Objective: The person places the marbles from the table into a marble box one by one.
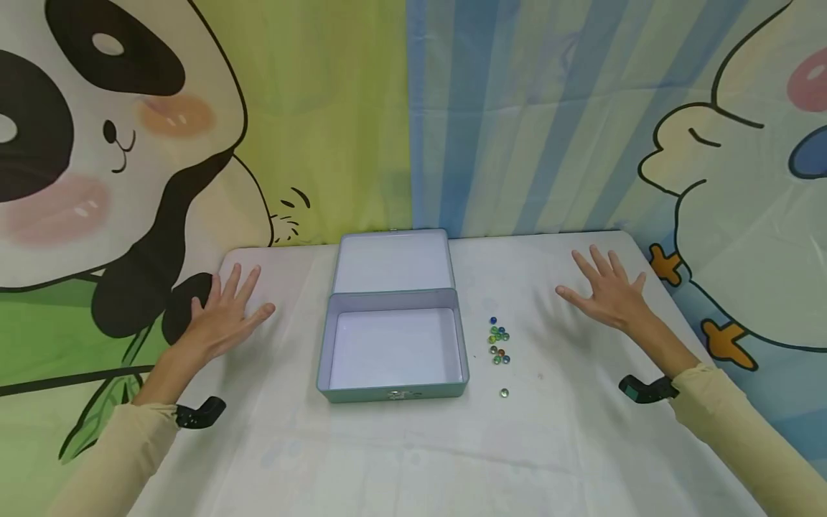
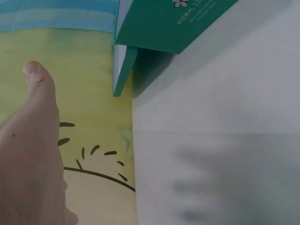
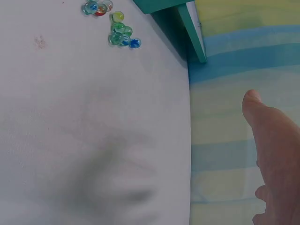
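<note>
A green tin box (image 1: 397, 394) with a pale inside stands on the white table, its lid (image 1: 395, 262) raised at the back; nothing lies inside. To its right, several glass marbles (image 1: 500, 335) form a loose cluster, and a single marble (image 1: 504, 393) lies apart, nearer the front. My left hand (image 1: 222, 319) hovers over the table's left side with fingers spread, holding nothing. Over on the right, my right hand (image 1: 607, 291) is likewise spread and bare above the surface. In the left wrist view the box's green side (image 2: 164, 23) carries printed lettering; the right wrist view shows marbles (image 3: 119, 30) beside the box.
The white table (image 1: 413, 459) reaches back to a printed curtain (image 1: 323, 108) with a panda and stripes. A black wrist device (image 1: 202, 413) sits on the left sleeve, and another device (image 1: 648, 389) on the right. A small reddish stain (image 3: 40, 42) marks the cloth.
</note>
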A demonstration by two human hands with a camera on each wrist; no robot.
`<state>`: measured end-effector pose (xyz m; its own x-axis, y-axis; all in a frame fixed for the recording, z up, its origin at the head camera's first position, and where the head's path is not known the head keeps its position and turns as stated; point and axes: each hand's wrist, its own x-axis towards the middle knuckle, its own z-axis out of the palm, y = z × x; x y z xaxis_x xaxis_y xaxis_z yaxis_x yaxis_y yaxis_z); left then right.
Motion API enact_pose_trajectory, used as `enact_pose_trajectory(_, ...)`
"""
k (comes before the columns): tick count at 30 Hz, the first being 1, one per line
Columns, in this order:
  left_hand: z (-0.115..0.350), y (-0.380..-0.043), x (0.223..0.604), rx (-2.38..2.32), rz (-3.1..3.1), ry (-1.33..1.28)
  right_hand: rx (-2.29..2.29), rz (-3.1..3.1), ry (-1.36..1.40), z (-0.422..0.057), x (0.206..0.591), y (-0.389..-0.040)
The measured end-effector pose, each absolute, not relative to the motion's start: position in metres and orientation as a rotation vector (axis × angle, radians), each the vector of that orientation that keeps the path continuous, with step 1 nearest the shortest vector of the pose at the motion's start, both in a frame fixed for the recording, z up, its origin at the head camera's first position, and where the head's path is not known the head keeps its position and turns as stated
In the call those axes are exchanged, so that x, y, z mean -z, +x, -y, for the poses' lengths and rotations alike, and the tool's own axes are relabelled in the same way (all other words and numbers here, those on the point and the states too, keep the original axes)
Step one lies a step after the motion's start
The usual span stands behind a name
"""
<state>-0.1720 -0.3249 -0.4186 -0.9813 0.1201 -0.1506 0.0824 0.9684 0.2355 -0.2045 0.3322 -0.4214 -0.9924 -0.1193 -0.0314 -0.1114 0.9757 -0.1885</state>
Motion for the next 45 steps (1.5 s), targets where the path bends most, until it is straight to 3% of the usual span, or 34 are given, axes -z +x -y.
enact_pose_trajectory(6, 0.318, -0.175, 0.43, -0.497, -2.949, 0.254, 0.315, -3.109, -0.172, -0.332, 0.424, -0.199)
enact_pose_trajectory(16, 0.284, -0.146, 0.47, -1.484, -2.495, 0.57, 1.032, -2.863, -0.616, -0.288, 0.475, -0.151)
enact_pose_trajectory(25, 0.265, -0.125, 0.518, -2.13, -1.878, 0.779, 1.275, -2.551, -0.709, -0.261, 0.511, -0.112)
enact_pose_trajectory(34, 0.257, -0.118, 0.531, -1.956, -1.969, 0.464, 1.28, -2.532, -0.834, -0.254, 0.526, -0.106)
enact_pose_trajectory(45, 0.248, -0.118, 0.535, -1.856, -2.078, 0.411, 1.177, -2.557, -0.91, -0.244, 0.526, -0.105)
